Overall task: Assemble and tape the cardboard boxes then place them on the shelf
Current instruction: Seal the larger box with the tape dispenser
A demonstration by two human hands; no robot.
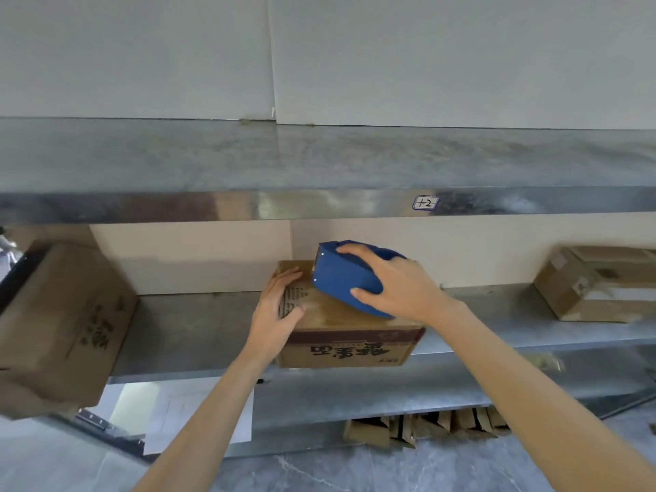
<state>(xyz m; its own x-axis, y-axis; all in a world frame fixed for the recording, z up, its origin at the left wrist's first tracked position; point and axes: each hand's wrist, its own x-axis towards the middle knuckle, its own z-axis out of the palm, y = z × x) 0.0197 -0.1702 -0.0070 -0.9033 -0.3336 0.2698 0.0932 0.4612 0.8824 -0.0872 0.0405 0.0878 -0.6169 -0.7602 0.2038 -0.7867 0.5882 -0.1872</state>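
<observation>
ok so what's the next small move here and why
Probably draw the blue tape dispenser toward the near edge of the box, along its top. The right hand grips it resting on the box top, and the left hand presses the box's left end on the shelf.

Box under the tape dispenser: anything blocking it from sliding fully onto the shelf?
Nothing visible. The box sits at the front edge of the shelf; the left hand and the right hand, holding the blue tape dispenser, are on top of it. Space directly behind it is hidden.
</observation>
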